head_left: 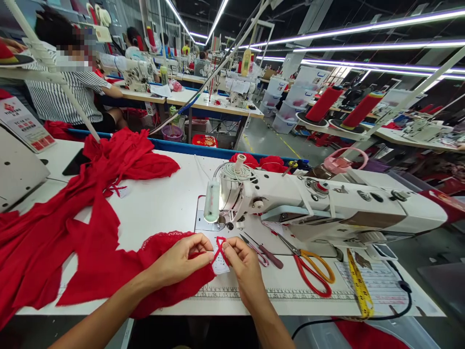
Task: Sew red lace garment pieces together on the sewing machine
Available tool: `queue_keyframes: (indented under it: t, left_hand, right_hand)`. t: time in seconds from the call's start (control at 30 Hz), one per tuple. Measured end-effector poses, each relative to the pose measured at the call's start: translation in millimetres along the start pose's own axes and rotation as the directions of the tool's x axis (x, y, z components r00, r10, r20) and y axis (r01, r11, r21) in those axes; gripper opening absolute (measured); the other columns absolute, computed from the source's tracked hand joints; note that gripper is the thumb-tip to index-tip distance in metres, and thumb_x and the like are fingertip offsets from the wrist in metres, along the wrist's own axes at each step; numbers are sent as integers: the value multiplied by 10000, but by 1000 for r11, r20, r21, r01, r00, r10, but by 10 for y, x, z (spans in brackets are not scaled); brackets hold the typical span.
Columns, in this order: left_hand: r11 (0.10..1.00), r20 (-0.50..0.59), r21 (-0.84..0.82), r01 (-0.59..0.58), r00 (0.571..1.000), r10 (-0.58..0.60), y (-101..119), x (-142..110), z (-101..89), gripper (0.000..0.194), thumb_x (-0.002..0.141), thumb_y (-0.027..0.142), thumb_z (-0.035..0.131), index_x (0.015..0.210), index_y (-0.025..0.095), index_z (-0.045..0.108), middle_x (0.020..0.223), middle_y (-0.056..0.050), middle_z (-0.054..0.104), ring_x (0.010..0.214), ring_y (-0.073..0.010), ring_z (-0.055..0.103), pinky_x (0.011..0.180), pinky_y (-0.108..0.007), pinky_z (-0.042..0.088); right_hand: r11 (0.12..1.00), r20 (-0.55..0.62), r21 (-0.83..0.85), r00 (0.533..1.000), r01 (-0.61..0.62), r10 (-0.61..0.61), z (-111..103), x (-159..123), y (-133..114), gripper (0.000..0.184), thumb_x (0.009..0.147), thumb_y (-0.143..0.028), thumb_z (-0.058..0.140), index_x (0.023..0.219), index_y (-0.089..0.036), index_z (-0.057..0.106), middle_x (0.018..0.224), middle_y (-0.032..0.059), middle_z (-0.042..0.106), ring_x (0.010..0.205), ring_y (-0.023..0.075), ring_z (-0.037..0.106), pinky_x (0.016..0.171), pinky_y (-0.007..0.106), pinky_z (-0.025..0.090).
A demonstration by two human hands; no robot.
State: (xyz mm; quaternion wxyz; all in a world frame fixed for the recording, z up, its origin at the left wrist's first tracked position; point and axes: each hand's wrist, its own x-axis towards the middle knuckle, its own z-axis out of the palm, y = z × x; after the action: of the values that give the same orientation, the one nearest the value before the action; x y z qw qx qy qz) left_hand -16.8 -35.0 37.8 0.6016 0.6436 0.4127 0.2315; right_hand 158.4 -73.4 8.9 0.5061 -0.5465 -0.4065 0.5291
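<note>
Just in front of the sewing machine (254, 194), a narrow red ribbon (219, 246) is crossed into a loop. A small white label (221, 266) with print on it shows beneath the ribbon. My left hand (183, 259) pinches the ribbon's left side, its fingertips close to the label. The right side of the ribbon is pinched between thumb and finger of my right hand (246, 269). Under my left hand and forearm lies red fabric (163, 242) with a lace edge. The exact grip behind the fingertips is hidden.
Right of my hands lie scissors (308, 266) with orange and red handles, a seam ripper (271, 254) and thread snips (258, 251). A yellow measuring tape (359, 286) hangs near the front edge. Red cloth (98, 208) is heaped at left. A co-worker (65, 82) sits beyond.
</note>
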Motion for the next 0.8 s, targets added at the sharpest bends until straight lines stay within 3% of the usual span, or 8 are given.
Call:
queue_keyframes:
  t: [0.13, 0.27, 0.4, 0.57, 0.8]
  left_hand:
    - [998, 32, 70, -2, 999, 0, -24, -112, -128, 171, 881, 339, 547, 931, 186, 606, 854, -7, 599, 779, -159, 526, 693, -256, 414]
    - [978, -101, 190, -89, 989, 110, 19, -189, -124, 182, 925, 327, 519, 842, 205, 626, 894, -7, 654, 845, -172, 575, 771, -273, 426]
    - [945, -194, 288, -154, 957, 215, 97, -198, -51, 143, 919, 304, 567, 815, 217, 612, 847, 20, 641, 824, -157, 575, 755, -256, 420]
    - [891, -340, 420, -175, 879, 333, 92, -199, -84, 150, 933, 287, 533, 810, 207, 563, 821, 17, 605, 758, -143, 557, 708, -252, 417]
    - [918, -433, 383, -103, 858, 277, -30, -235, -147, 138, 920, 319, 536, 836, 210, 550, 794, 24, 589, 716, -136, 540, 677, -249, 416]
  right_hand:
    - [997, -40, -47, 997, 63, -64, -11, 50, 71, 310, 853, -499, 641, 793, -199, 590, 650, -37, 486, 603, 120, 406, 561, 245, 337]
    - [960, -74, -186, 972, 207, -224, 53, 59, 90, 263, 890, -458, 597, 807, -208, 599, 726, -2, 569, 682, 148, 502, 636, 262, 412]
    - [954, 61, -169, 969, 248, -241, 163, 48, -20, 235, 902, -426, 587, 815, -208, 606, 746, 0, 581, 695, 146, 518, 643, 258, 422]
    - [964, 218, -95, 950, 249, -224, 254, 98, -154, 230, 893, -406, 601, 788, -201, 603, 714, -20, 550, 647, 124, 478, 603, 247, 388]
    - [964, 255, -90, 941, 250, -220, 339, 125, -182, 231, 884, -411, 614, 786, -202, 621, 719, -14, 557, 648, 129, 487, 598, 253, 396]
